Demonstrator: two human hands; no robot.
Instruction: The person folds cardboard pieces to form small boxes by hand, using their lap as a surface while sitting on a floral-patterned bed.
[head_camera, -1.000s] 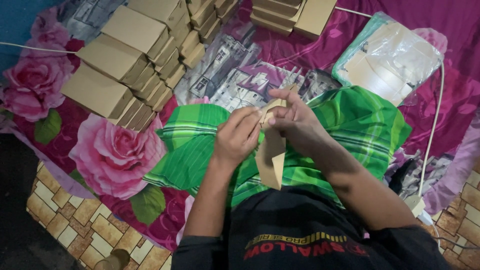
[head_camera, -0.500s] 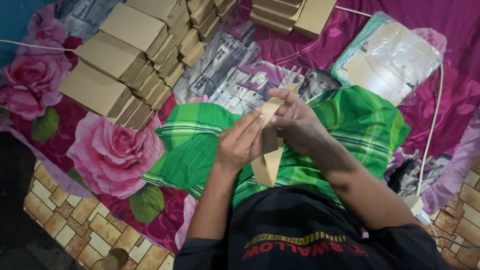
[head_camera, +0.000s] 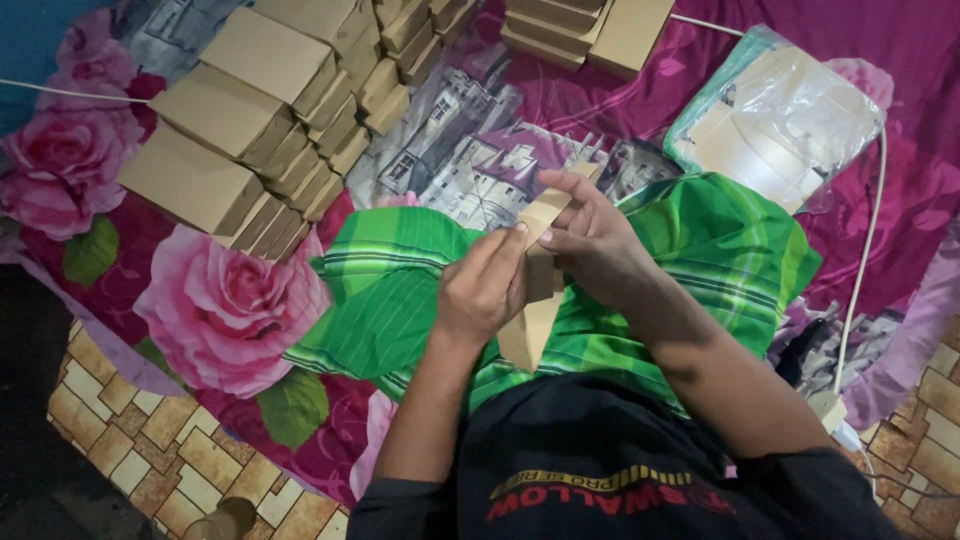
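Note:
Both my hands hold one flat brown cardboard piece (head_camera: 528, 328) upright over my lap. My left hand (head_camera: 484, 288) grips its left edge with the thumb pressed near the top. My right hand (head_camera: 592, 240) closes around its upper right part, fingers curled over the top end. The lower half of the cardboard hangs below my hands against the green checked cloth (head_camera: 400, 290) that covers my legs. My fingers hide the middle of the piece.
Rows of folded brown cardboard boxes (head_camera: 250, 110) stand at the upper left, with more boxes (head_camera: 590, 30) at the top. A clear plastic bag of flat cardboard (head_camera: 775, 130) lies upper right. A white cable (head_camera: 862, 270) runs down the right. A floral sheet (head_camera: 220, 300) covers the floor.
The cardboard piece has risen a little and turned more upright. My left hand has slid up along its edge while my right hand stays closed on the top.

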